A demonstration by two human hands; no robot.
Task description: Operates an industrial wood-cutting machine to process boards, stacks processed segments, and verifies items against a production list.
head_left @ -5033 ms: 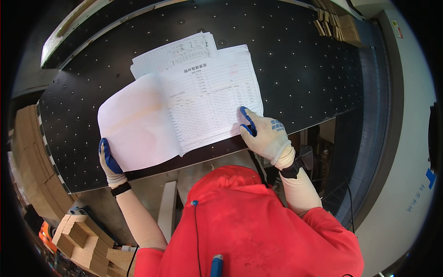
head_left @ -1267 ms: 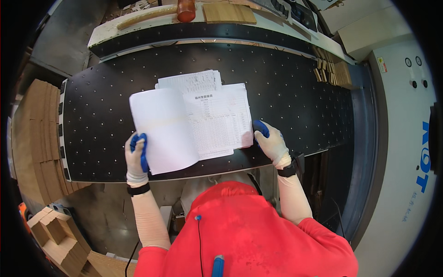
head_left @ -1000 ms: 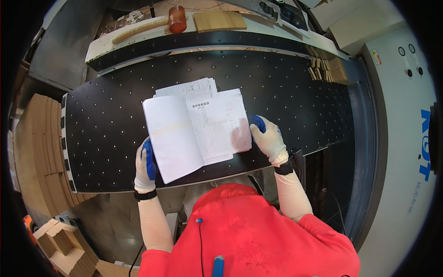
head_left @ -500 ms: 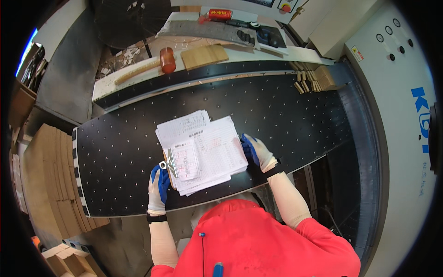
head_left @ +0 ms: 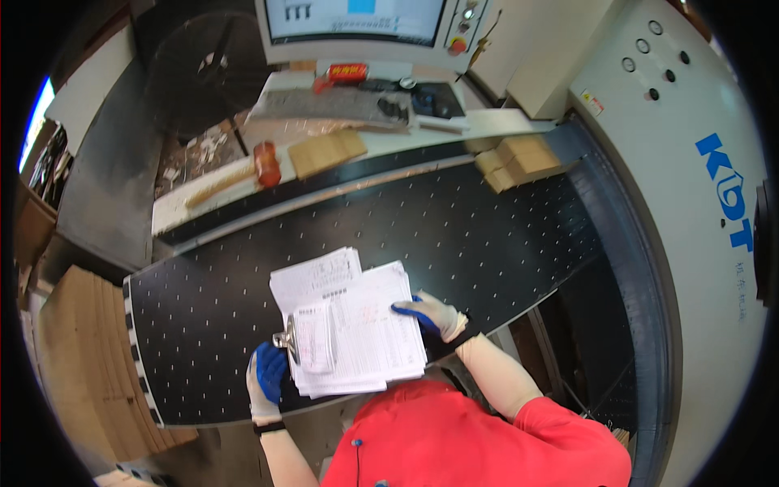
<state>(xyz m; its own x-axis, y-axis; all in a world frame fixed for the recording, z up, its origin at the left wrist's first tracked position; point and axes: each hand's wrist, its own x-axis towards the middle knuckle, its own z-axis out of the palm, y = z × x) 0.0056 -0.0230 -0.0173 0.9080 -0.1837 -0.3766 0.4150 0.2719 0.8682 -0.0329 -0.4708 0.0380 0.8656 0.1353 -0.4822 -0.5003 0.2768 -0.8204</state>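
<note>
A clipboard with a metal clip (head_left: 283, 340) carries a stack of printed papers (head_left: 373, 329) on the black machine table (head_left: 219, 357). A smaller slip (head_left: 315, 337) lies on top beneath the clip. My right hand (head_left: 434, 315), in a white glove with blue coating, grips the right edge of the papers, with one digit laid over the top sheet. Beside the clip end, my left hand (head_left: 266, 380) in the same kind of glove has its blue-coated fingers apart. It sits close to the clipboard's left edge; whether it touches is unclear.
Wooden blocks (head_left: 519, 160) stand at the table's far right. On the ledge behind lie a mallet (head_left: 266, 164), a thin board (head_left: 327, 152) and a red can (head_left: 347, 72). A screen (head_left: 357, 20) is at the back. Stacked brown panels (head_left: 81, 357) stand left.
The view has tilted up, bringing the screen into sight. My right hand has come over the papers' edge, and my left hand has slipped slightly away from the clip.
</note>
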